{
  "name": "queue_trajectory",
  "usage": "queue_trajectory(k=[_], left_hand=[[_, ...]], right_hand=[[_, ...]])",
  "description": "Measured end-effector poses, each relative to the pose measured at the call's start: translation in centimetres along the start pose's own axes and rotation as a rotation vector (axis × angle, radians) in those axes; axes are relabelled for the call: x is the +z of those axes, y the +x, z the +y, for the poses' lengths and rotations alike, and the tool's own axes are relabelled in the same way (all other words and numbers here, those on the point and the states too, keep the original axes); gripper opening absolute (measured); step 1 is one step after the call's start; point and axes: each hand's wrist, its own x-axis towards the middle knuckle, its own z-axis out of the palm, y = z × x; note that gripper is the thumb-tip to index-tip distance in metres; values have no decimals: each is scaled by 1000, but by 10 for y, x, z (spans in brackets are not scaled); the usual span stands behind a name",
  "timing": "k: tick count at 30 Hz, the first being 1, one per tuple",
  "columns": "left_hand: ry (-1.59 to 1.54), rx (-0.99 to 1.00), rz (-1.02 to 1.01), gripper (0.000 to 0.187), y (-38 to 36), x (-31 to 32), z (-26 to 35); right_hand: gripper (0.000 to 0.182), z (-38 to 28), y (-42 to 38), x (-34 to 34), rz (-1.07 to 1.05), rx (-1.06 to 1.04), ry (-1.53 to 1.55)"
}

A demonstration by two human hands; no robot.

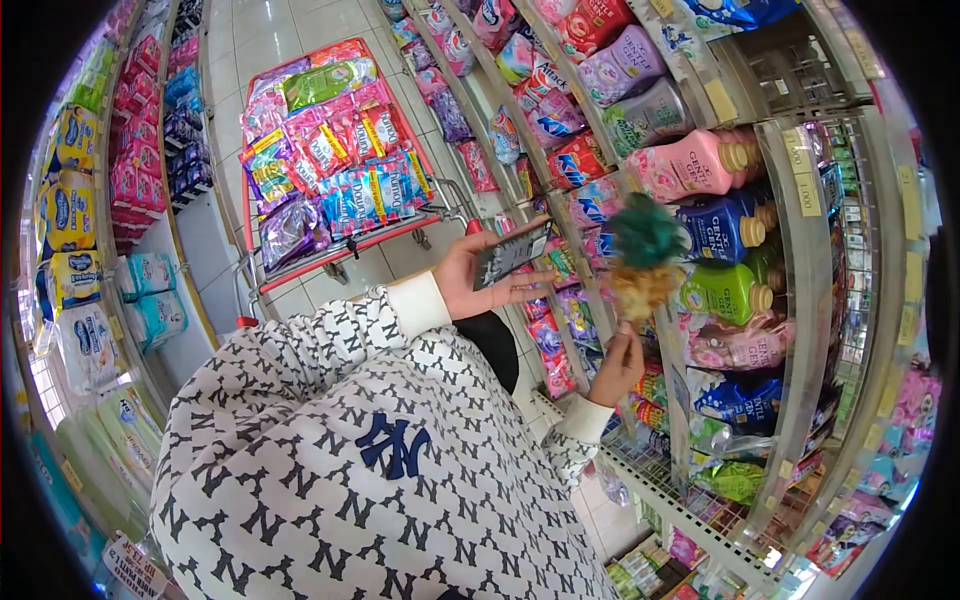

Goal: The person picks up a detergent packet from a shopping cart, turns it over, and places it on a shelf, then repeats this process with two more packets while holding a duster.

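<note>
My left hand (475,275) holds a dark, flat, phone-like object (513,256) between thumb and fingers, in front of my chest. To the right, my right hand (618,368) is closed on the lower end of a duster (645,240) with green and tan fluffy parts, blurred by motion. The duster is up against the shelf, beside a pink bottle (690,165), a blue bottle (722,228) and a green bottle (722,293).
A red-rimmed cart (345,246) full of colourful packets stands ahead on the tiled floor (235,25). Shelves of packets line the right side. On the left are more shelves with pink packs (138,150) and yellow-blue packs (70,212).
</note>
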Motion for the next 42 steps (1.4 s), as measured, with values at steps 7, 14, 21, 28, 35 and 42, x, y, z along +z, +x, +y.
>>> queue_trajectory(k=[7, 14, 21, 28, 35, 42], left_hand=[[356, 106, 255, 70, 2, -18, 4], [-39, 63, -155, 62, 9, -31, 16], [-25, 129, 41, 105, -1, 0, 11], [123, 188, 219, 105, -4, 4, 17], [61, 209, 220, 101, -1, -15, 16], [153, 169, 208, 71, -1, -16, 13]], right_hand=[[19, -27, -20, 7, -117, 72, 118], [13, -62, -28, 21, -555, -114, -168], [18, -44, 12, 9, -240, 65, -285], [16, -11, -8, 23, -560, -23, -127], [25, -22, -6, 26, -426, 8, -69], [26, 20, 15, 42, -390, 88, -175]])
